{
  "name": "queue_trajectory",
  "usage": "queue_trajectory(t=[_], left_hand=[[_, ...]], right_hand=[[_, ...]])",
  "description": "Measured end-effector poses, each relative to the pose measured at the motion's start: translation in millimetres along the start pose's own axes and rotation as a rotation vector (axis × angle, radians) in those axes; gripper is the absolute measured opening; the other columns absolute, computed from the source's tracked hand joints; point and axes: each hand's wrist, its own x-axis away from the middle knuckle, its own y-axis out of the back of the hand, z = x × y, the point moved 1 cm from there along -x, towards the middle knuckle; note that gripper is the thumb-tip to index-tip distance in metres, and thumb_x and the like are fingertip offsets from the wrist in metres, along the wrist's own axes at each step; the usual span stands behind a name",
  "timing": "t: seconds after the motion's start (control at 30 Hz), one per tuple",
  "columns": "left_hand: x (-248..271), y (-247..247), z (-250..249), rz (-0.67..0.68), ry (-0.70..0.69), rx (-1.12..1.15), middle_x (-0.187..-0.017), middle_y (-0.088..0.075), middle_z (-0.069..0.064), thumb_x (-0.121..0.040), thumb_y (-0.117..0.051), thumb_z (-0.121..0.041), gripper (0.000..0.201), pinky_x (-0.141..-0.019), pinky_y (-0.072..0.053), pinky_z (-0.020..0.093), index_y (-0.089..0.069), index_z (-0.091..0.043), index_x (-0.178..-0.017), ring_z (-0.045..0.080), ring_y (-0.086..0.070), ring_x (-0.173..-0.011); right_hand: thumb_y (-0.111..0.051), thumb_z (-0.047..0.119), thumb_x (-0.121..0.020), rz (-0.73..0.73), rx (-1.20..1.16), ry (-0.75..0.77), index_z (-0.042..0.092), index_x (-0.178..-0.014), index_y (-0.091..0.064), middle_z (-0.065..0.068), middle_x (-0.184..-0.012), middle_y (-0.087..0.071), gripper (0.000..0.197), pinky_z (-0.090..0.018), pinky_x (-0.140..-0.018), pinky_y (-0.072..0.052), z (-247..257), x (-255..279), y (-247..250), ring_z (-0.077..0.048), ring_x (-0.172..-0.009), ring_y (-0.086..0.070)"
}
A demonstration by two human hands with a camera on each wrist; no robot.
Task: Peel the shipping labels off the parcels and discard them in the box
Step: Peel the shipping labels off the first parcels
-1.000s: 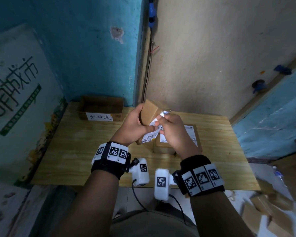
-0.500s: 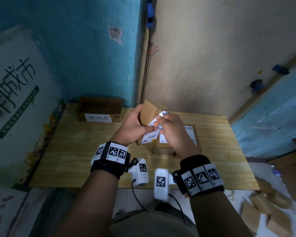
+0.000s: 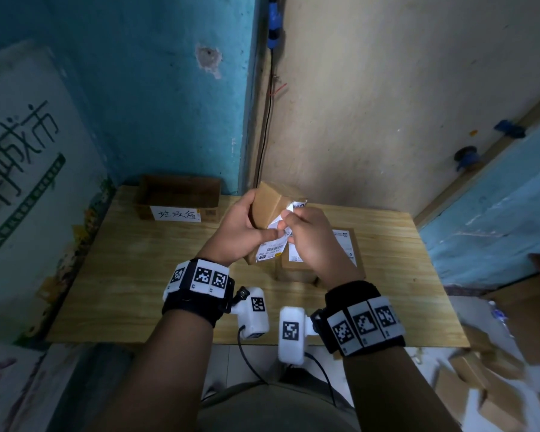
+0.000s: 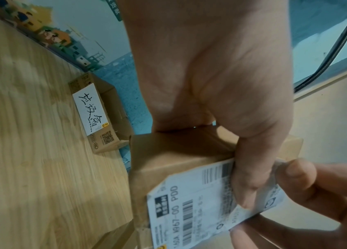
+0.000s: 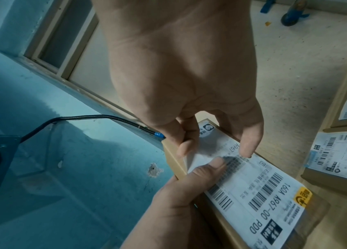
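My left hand (image 3: 260,217) grips a small brown cardboard parcel (image 3: 267,199) held tilted above the table, its thumb (image 4: 250,178) pressing on the white shipping label (image 3: 270,248). My right hand (image 3: 286,217) pinches the label's upper end (image 5: 206,150), which is curled up off the cardboard. The lower part of the label (image 5: 264,193), with barcodes, still lies flat on the parcel (image 4: 168,160). An open brown discard box (image 3: 178,194) with a handwritten white tag stands at the table's far left corner.
Two more labelled parcels (image 3: 345,244) lie stacked on the wooden table (image 3: 138,275) just under my right hand, also seen in the right wrist view (image 5: 338,160). Walls close the table's back and left. Loose cardboard boxes (image 3: 487,385) lie on the floor at right.
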Motion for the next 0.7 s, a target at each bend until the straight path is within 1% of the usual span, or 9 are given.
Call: queue_trajectory(t=[0.07, 0.1, 0.17, 0.23, 0.4, 0.5, 0.57, 0.63, 0.7], left_hand=[[-0.8, -0.2, 0.2, 0.008, 0.002, 0.002, -0.109, -0.067, 0.001, -0.073, -0.08, 0.007, 0.061, -0.089, -0.056, 0.028, -0.053, -0.016, -0.122, 0.003, -0.066, -0.098], [-1.1, -0.5, -0.2, 0.01, 0.004, 0.005, -0.11, -0.067, 0.002, -0.073, -0.08, 0.008, 0.061, -0.089, -0.056, 0.028, -0.052, -0.015, -0.122, 0.003, -0.066, -0.098], [-2.1, -1.4, -0.5, 0.012, 0.006, 0.015, -0.11, -0.066, 0.002, -0.073, -0.079, 0.009, 0.061, -0.088, -0.056, 0.026, -0.052, -0.013, -0.123, 0.001, -0.066, -0.096], [-3.5, -1.6, -0.5, 0.009, 0.006, 0.008, -0.11, -0.066, 0.002, -0.074, -0.079, 0.009, 0.061, -0.085, -0.056, 0.024, -0.051, -0.009, -0.125, 0.001, -0.066, -0.095], [-7.5, 0.7, 2.9, -0.004, 0.007, -0.008, -0.113, -0.067, 0.01, -0.072, -0.08, 0.01, 0.064, -0.089, -0.055, 0.03, -0.051, -0.003, -0.127, 0.01, -0.066, -0.1], [-9.0, 1.9, 4.3, -0.006, -0.003, -0.029, -0.117, -0.065, 0.016, -0.072, -0.08, 0.012, 0.066, -0.09, -0.054, 0.03, -0.05, -0.002, -0.128, 0.011, -0.065, -0.101], [-8.2, 3.8, 4.3, -0.016, -0.01, -0.041, -0.116, -0.065, 0.014, -0.072, -0.079, 0.012, 0.065, -0.089, -0.055, 0.028, -0.05, -0.003, -0.128, 0.009, -0.066, -0.099], [-7.5, 5.7, 4.1, -0.022, -0.022, -0.053, -0.11, -0.065, 0.006, -0.073, -0.078, 0.013, 0.064, -0.084, -0.055, 0.02, -0.049, -0.002, -0.127, -0.001, -0.065, -0.094], [-5.4, 7.5, 3.5, -0.026, -0.044, -0.089, -0.108, -0.064, -0.002, -0.075, -0.078, 0.01, 0.063, -0.081, -0.052, 0.015, -0.048, -0.008, -0.127, -0.006, -0.064, -0.091]], right_hand=[[-0.054, 0.01, -0.101, -0.003, -0.008, -0.003, 0.015, -0.062, -0.065, -0.005, -0.069, -0.066, 0.041, -0.058, -0.093, -0.053, 0.7, 0.7, 0.8, -0.024, -0.075, -0.063], [-0.054, 0.009, -0.101, -0.006, -0.015, -0.003, 0.013, -0.062, -0.065, -0.006, -0.07, -0.066, 0.041, -0.058, -0.093, -0.053, 0.9, 0.8, 1.3, -0.021, -0.073, -0.063], [-0.054, 0.009, -0.101, -0.014, -0.019, -0.004, 0.012, -0.062, -0.065, -0.007, -0.07, -0.065, 0.04, -0.058, -0.093, -0.053, 1.1, 0.4, 1.7, -0.02, -0.071, -0.063], [-0.055, 0.01, -0.101, -0.023, -0.021, -0.001, 0.013, -0.061, -0.065, -0.008, -0.069, -0.066, 0.041, -0.06, -0.093, -0.053, 0.7, -1.0, 1.4, -0.024, -0.074, -0.064], [-0.054, 0.013, -0.101, -0.028, -0.02, -0.002, 0.015, -0.062, -0.065, -0.007, -0.073, -0.066, 0.041, -0.056, -0.095, -0.053, 2.0, -2.7, 3.0, -0.018, -0.073, -0.063], [-0.055, 0.013, -0.101, -0.023, -0.017, 0.006, 0.015, -0.062, -0.066, -0.01, -0.074, -0.068, 0.041, -0.056, -0.094, -0.054, 3.3, -2.9, 3.0, -0.021, -0.075, -0.064], [-0.055, 0.013, -0.101, -0.019, -0.005, 0.011, 0.017, -0.061, -0.065, -0.011, -0.075, -0.068, 0.042, -0.057, -0.094, -0.054, 4.2, -3.3, 1.0, -0.023, -0.076, -0.064], [-0.055, 0.012, -0.101, -0.008, -0.006, 0.018, 0.018, -0.06, -0.065, -0.008, -0.072, -0.067, 0.043, -0.056, -0.094, -0.053, 4.7, -3.5, -1.2, -0.021, -0.075, -0.064], [-0.053, 0.011, -0.102, 0.023, 0.011, 0.024, 0.013, -0.063, -0.065, -0.01, -0.074, -0.066, 0.041, -0.05, -0.092, -0.053, 7.0, -1.8, -4.4, -0.017, -0.071, -0.061]])
